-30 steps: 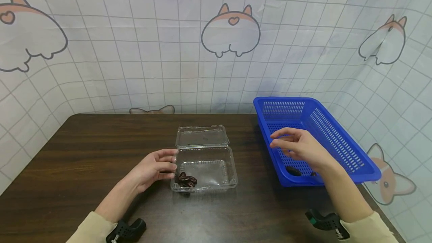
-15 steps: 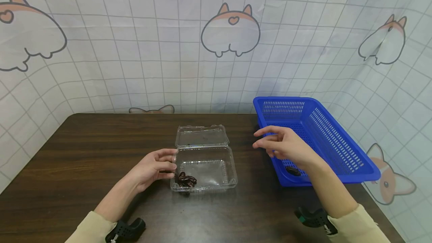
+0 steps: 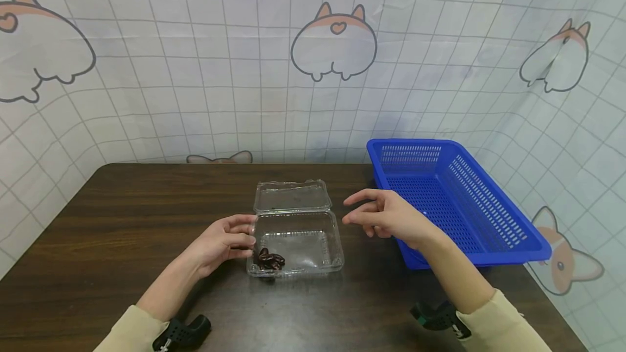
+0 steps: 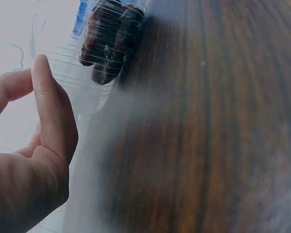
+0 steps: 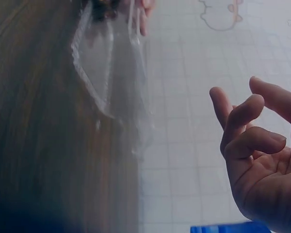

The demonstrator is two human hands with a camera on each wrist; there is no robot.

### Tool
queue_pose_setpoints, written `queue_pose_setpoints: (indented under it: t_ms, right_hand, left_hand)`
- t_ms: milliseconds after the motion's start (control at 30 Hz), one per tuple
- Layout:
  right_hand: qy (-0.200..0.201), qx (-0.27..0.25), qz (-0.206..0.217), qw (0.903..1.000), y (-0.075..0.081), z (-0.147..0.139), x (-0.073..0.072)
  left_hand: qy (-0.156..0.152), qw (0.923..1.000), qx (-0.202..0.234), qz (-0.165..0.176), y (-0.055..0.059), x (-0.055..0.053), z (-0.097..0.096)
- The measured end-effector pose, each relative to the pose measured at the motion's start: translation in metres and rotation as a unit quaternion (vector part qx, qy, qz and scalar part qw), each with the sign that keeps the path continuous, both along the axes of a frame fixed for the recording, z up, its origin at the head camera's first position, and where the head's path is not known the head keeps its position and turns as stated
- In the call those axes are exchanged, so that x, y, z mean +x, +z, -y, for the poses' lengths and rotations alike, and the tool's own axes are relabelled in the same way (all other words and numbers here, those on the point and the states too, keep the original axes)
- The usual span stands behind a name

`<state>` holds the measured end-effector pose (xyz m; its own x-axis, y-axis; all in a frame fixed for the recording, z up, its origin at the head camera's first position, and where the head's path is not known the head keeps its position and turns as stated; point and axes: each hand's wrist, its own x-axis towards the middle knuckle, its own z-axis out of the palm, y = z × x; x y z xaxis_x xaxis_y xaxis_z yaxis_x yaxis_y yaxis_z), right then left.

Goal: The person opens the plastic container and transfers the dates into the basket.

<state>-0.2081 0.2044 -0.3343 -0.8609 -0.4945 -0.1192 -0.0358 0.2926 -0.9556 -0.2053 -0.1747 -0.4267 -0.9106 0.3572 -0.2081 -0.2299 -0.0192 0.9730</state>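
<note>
In the head view, a clear plastic clamshell container [image 3: 299, 240] stands on the table with its lid [image 3: 293, 197] folded back. Several dark brown, glossy dates [image 3: 270, 259] lie in its front left corner; the left wrist view shows these dates [image 4: 109, 39] through the ribbed clear wall. My left hand [image 3: 222, 243] rests its fingertips against the container's left side, fingers loosely bent. Above the table, between the container and a blue basket [image 3: 489, 194], hovers my right hand [image 3: 391, 219]. Nothing shows between its spread thumb and fingers in the right wrist view.
The slotted blue basket stands at the table's right side, its near left part covered by my right forearm. Dark wood tabletop [image 3: 146, 200] stretches to the left. Behind it hangs a white gridded cloth [image 3: 220, 69] with cartoon animals.
My right hand has moved left, from over the blue basket toward the container. A dark date seen in the basket earlier is now hidden behind my right arm. The left hand stays put.
</note>
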Motion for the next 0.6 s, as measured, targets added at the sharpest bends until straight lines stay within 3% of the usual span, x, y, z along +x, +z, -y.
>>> queue_pose_setpoints:
  t_ms: [600]
  right_hand:
    - [0.074, 0.021, 0.018, 0.9969, -0.028, 0.046, 0.000]
  left_hand:
    - [0.005, 1.0000, 0.003, 0.005, -0.004, -0.001, 0.001]
